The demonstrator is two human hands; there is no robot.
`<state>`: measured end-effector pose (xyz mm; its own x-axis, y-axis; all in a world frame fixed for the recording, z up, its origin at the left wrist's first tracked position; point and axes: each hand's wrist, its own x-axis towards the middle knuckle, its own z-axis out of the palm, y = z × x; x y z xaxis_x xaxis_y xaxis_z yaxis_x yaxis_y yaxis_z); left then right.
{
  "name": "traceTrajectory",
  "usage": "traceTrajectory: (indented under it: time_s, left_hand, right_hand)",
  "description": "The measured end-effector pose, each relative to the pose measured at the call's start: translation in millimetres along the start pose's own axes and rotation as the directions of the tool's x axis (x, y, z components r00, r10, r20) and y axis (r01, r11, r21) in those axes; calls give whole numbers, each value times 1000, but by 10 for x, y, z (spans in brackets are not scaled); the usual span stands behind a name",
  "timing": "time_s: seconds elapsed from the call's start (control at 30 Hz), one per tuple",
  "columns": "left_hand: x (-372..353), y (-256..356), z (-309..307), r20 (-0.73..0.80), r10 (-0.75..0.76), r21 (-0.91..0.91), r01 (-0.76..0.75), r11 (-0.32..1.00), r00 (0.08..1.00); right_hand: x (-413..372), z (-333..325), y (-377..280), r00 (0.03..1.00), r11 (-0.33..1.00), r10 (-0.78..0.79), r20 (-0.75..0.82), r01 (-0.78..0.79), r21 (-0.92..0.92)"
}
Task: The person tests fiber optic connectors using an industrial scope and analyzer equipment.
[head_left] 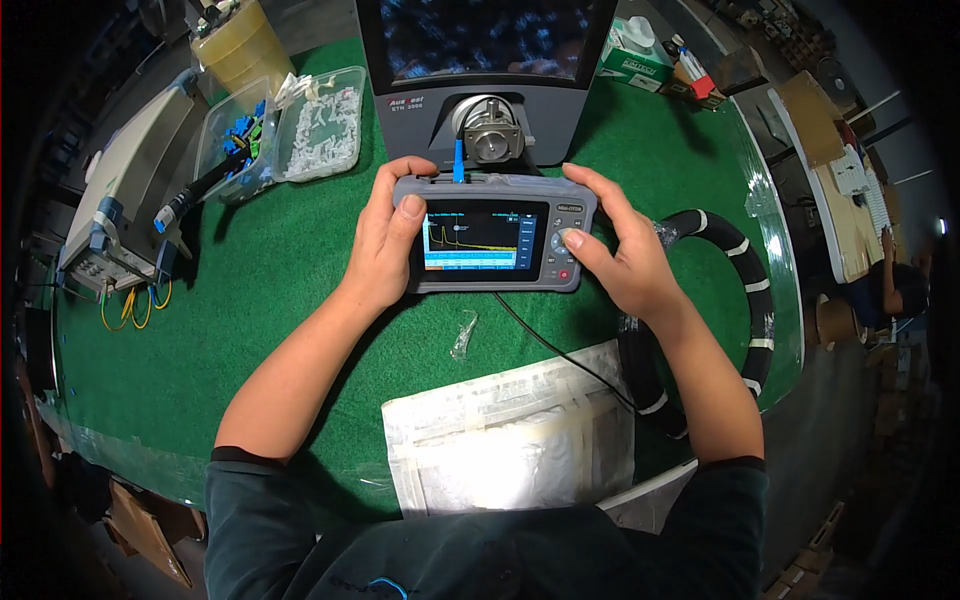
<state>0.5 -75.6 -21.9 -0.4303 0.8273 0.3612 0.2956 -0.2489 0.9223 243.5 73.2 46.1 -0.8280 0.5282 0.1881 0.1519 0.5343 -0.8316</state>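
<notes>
At far left, a clear box [228,150] holds blue connectors [243,135]; the tray [325,125] beside it holds white caps [330,130]. Over the middle of the green table [250,290], the left hand [385,245] and right hand [620,255] clamp both ends of the handheld tester [490,245], right thumb on a button.

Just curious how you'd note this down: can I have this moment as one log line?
left hand: grips left end of tester | right hand: grips right end, thumb on buttons | blue plug: in tester top
</notes>
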Motion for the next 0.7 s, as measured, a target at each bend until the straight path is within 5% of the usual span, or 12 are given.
traceTrajectory:
  time_s: [0.4, 0.7]
  left_hand:
    - [-11, 45, 34, 11, -72, -153, 73, 986, 997]
    - [-48, 132, 66, -18, -108, -95, 106, 990, 994]
  right_hand:
    - [-4, -17, 70, 1000, 999, -19, 6, 19, 41]
    - [1, -7, 103, 1000, 999, -5, 7, 5, 31]
